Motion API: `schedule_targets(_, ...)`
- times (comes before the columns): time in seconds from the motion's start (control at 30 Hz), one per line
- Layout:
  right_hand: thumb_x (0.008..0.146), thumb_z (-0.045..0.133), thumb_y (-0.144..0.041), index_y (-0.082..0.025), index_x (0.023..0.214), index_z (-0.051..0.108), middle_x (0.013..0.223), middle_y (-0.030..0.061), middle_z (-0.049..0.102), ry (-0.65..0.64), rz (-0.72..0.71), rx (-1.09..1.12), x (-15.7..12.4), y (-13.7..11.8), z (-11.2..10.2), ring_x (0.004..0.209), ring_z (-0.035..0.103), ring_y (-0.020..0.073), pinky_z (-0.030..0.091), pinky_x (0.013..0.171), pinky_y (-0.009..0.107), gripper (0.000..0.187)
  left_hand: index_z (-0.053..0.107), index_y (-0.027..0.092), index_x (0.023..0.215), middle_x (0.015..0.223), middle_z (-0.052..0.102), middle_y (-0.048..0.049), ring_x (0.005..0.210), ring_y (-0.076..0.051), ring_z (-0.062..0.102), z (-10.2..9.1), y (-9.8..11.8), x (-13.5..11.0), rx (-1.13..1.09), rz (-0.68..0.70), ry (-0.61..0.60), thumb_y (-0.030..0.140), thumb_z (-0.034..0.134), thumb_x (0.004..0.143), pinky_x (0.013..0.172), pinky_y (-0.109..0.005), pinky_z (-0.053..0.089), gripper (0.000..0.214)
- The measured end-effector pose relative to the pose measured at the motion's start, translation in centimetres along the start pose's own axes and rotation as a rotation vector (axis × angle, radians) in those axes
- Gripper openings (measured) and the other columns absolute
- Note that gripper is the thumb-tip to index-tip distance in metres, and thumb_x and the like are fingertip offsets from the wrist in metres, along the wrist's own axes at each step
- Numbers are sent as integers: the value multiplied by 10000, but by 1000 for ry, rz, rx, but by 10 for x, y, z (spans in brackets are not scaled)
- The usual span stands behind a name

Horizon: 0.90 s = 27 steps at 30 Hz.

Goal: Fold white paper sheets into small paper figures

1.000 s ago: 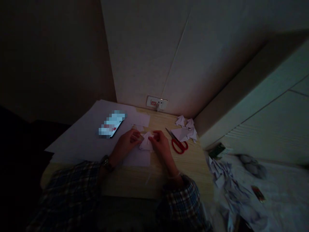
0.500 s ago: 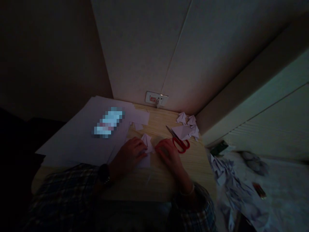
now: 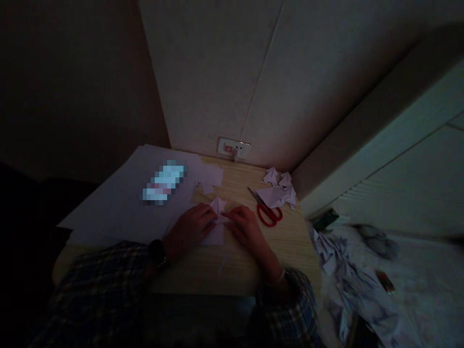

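A small folded piece of white paper (image 3: 218, 205), pointed at its far end, lies on the wooden table between my hands. My left hand (image 3: 192, 224) holds its left side, fingers bent over it and pressed together. From the right, the fingertips of my right hand (image 3: 247, 226) pinch the paper's near right part; the thumb is partly hidden. Beneath the folded paper is a flat white sheet (image 3: 216, 237). Red-handled scissors (image 3: 270, 216) rest slightly spread to the right of my right hand.
Large white sheets (image 3: 116, 193) cover the table's left side, with a lit, blurred phone (image 3: 163, 183) on top. Several folded papers (image 3: 285, 180) sit at the far right corner. A wall socket (image 3: 234, 148) is behind. Crumpled papers (image 3: 337, 261) lie below, right of the table.
My right hand has come left, and its fingertips now meet the folded paper. My left hand stays on the paper's left side. The view has shifted slightly.
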State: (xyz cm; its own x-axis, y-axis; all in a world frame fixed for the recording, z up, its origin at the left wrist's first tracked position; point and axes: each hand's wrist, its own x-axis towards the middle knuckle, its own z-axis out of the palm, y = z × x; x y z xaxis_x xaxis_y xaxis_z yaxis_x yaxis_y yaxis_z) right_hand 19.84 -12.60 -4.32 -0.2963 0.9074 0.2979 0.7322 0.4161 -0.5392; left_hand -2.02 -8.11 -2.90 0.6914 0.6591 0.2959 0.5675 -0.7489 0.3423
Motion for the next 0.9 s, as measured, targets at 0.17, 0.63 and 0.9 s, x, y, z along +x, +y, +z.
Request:
schedule_targets(0.17,961,612,-179,-321,1280,701,1092,98,646,-30,-32,-227,1,-3,2,1021,549,262,389,917,435,360,691,173,923,991,715,-65,945,-191,660,2,-2,-1,12,36,17,162,504,988,861,-317,552,198)
schedule_targets(0.63,939,656,-207,-203,1041,733,1085,99,672,-26,-13,-133,13,4,3,1070,572,246,373,934,379,128,711,176,897,936,721,-62,890,-187,654,7,-6,0,39,67,79,163,514,979,827,-315,536,213)
schedule_targets(0.9,950,624,-206,-197,988,675,1050,101,682,-64,-74,-210,21,7,8,1029,568,260,398,913,383,64,721,179,908,920,728,-63,875,-199,646,6,-8,2,148,125,56,178,506,993,826,-334,510,231)
